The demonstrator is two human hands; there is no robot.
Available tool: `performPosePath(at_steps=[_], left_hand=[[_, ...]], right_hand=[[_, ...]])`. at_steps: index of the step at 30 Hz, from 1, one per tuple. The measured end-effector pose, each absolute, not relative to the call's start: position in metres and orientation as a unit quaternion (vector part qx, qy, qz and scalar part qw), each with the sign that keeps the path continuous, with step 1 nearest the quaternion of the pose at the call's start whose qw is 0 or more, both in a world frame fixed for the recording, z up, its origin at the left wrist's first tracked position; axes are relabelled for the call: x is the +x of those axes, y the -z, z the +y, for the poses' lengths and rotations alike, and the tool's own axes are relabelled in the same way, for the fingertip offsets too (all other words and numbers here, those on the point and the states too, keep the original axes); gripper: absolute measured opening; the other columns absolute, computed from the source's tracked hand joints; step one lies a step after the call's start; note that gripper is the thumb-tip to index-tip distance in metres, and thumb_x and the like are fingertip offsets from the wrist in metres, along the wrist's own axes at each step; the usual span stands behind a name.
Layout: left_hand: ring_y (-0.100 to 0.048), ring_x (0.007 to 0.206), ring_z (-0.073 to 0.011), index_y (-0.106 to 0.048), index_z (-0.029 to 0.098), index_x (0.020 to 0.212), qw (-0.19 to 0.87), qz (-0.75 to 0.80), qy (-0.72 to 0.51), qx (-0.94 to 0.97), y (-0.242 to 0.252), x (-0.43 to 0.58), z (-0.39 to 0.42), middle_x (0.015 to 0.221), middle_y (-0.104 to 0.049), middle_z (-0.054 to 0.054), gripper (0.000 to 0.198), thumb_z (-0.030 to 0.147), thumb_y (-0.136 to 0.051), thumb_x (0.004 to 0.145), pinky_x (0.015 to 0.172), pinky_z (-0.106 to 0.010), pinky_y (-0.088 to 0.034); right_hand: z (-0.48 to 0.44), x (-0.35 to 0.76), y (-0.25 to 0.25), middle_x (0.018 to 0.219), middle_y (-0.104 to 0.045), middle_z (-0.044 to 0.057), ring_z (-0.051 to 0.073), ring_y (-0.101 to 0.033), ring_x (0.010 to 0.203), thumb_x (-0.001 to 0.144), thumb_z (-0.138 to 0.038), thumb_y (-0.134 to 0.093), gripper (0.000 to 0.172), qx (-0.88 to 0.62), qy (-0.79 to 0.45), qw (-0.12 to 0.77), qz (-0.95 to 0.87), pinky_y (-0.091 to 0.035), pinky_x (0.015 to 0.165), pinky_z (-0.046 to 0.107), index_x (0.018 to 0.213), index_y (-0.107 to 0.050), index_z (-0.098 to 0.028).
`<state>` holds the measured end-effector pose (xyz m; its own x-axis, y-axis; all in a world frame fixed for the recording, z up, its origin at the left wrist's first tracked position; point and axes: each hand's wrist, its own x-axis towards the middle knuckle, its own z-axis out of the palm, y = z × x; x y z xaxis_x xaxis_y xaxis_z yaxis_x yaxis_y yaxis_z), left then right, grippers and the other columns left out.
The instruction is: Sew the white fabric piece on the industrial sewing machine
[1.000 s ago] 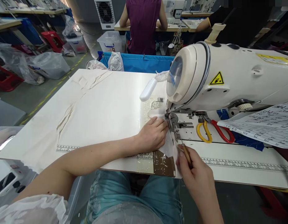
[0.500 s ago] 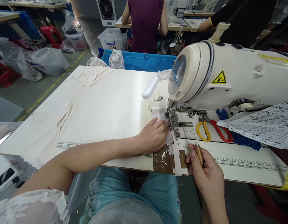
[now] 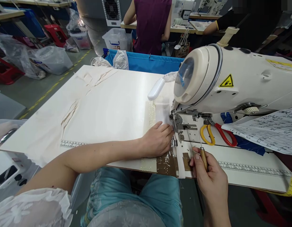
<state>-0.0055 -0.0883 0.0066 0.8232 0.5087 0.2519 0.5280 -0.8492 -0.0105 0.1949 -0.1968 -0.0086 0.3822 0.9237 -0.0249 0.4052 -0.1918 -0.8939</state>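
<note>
My left hand lies flat, fingers stretched forward, on a white fabric piece beside the needle area of a sewing machine. Part of the fabric is hidden under the fingers. In my right hand, at the table's front edge, is an awl with a wooden handle; its thin metal tip points forward, toward the machine bed. A white elastic strip runs from the machine over the front edge, between my hands. Brown tape covers the table just below my left hand.
Scissors with yellow and red handles lie under the machine arm, near written paper sheets. A white lamp hangs left of the needle. Cream fabric scraps rest on the left of the table. Behind is a blue cloth bin; people sit beyond.
The white fabric has shifted a little forward under my left hand, uncovering a small metal part near the brown tape. My right hand keeps the awl in place. The view has moved slightly.
</note>
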Motion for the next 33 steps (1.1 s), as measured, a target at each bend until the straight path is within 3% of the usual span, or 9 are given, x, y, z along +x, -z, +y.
performPosePath(at_steps=[16, 20, 23, 27, 33], left_hand=[[-0.047, 0.126, -0.0303, -0.055, 0.0, 0.131, 0.028, -0.294, 0.127, -0.947, -0.001, -0.005, -0.074, 0.139, -0.052, -0.02, 0.047, 0.032, -0.04, 0.1, 0.107, -0.043, -0.038], [-0.049, 0.123, -0.03, -0.055, 0.001, 0.129, 0.015, -0.311, 0.13, -0.941, -0.001, -0.004, -0.067, 0.136, -0.053, -0.019, 0.046, 0.032, -0.043, 0.098, 0.104, -0.042, -0.041], [-0.052, 0.116, -0.0296, -0.058, 0.002, 0.124, 0.012, -0.322, 0.129, -0.938, -0.002, -0.004, -0.063, 0.128, -0.056, -0.018, 0.04, 0.028, -0.043, 0.097, 0.099, -0.042, -0.043], [-0.053, 0.115, -0.029, -0.061, 0.003, 0.119, 0.014, -0.309, 0.127, -0.942, -0.003, -0.005, -0.059, 0.125, -0.059, -0.018, 0.036, 0.024, -0.045, 0.095, 0.101, -0.041, -0.042], [-0.053, 0.116, -0.0282, -0.062, 0.002, 0.119, 0.013, -0.304, 0.121, -0.945, -0.002, -0.007, -0.058, 0.126, -0.06, -0.017, 0.036, 0.019, -0.042, 0.095, 0.101, -0.04, -0.04]], right_hand=[[-0.198, 0.191, 0.007, 0.071, -0.063, 0.003, 0.016, -0.055, 0.053, 0.083, -0.066, -0.061, 0.062, -0.721, -0.294, 0.436, -0.452, -0.048, 0.046, 0.026, 0.118, -0.065, -0.015], [-0.196, 0.181, 0.005, 0.103, -0.07, 0.012, 0.023, -0.069, 0.084, 0.089, -0.055, -0.058, 0.056, -0.713, -0.193, 0.448, -0.503, -0.056, 0.068, 0.033, 0.132, -0.057, -0.018], [-0.189, 0.168, 0.001, 0.112, -0.07, 0.013, 0.024, -0.068, 0.099, 0.097, -0.039, -0.052, 0.034, -0.646, -0.117, 0.443, -0.61, -0.055, 0.078, 0.032, 0.122, -0.062, -0.018], [-0.175, 0.15, -0.002, 0.098, -0.071, 0.009, 0.019, -0.069, 0.089, 0.1, -0.023, -0.047, 0.02, -0.546, -0.03, 0.4, -0.735, -0.054, 0.069, 0.026, 0.112, -0.062, -0.017], [-0.157, 0.139, 0.002, 0.088, -0.069, 0.005, 0.012, -0.061, 0.059, 0.101, -0.018, -0.043, 0.022, -0.544, 0.102, 0.304, -0.775, -0.042, 0.046, 0.022, 0.109, -0.063, -0.014]])
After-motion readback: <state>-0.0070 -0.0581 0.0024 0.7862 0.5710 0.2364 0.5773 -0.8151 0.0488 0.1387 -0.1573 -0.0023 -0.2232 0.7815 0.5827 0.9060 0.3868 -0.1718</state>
